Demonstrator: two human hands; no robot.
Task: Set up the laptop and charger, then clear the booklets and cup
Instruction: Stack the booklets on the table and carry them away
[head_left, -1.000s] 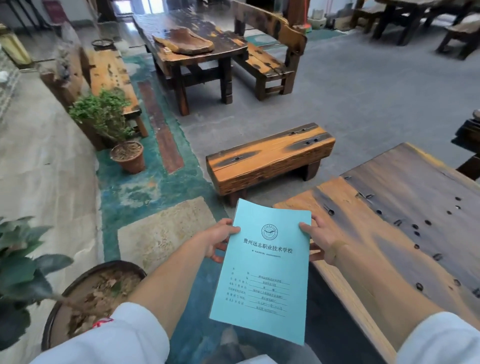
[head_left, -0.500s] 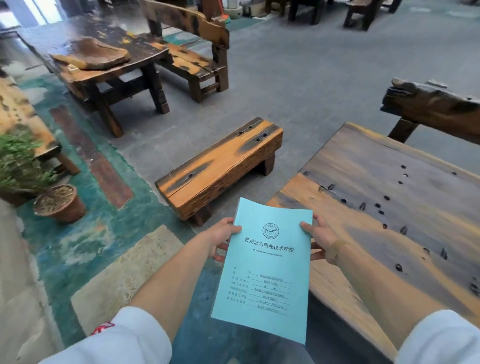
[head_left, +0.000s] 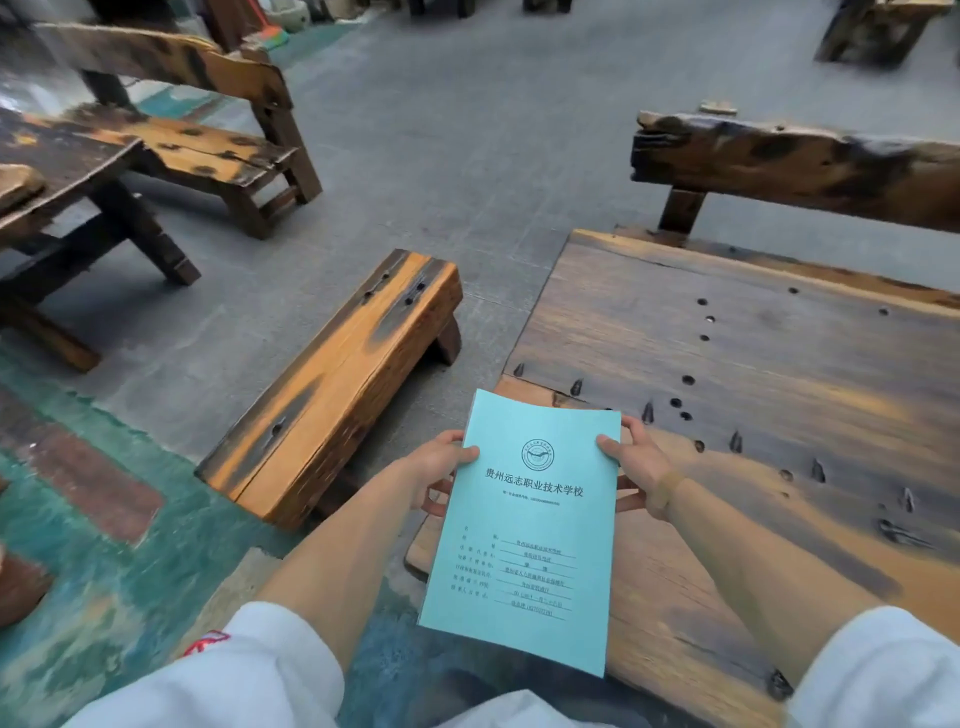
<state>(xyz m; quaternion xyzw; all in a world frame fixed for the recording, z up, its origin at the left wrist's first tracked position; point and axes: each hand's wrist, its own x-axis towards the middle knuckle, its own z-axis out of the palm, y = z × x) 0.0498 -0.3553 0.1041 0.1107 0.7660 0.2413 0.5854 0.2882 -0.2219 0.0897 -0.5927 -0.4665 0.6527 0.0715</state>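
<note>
Holding a teal booklet (head_left: 524, 530) between both hands, the person keeps it in the air over the near-left corner of the wooden table (head_left: 727, 332), its lower half hanging past the table's edge above the floor. The left hand (head_left: 434, 475) pinches the left margin near the top, thumb on the cover and fingers curled beneath; the right hand (head_left: 631, 467) does the same on the right margin, thumb laid on the front and fingers tucked behind. The cover carries a round emblem, a line of printed characters and a form block lower down. Whether one booklet or several are stacked in the grip cannot be told from this angle. Judged from its thin edge and the slight bow along the top, the item is light, flexible paper: it will sag or fan if held by one corner and will crease under a hard squeeze. A two-sided hold at mid-height of the margins, or a flat palm under the spine, should suit it best. Neither laptop, charger nor cup is visible in this view. A low wooden bench (head_left: 337, 384) stands on the floor to the left, well apart from the table
</note>
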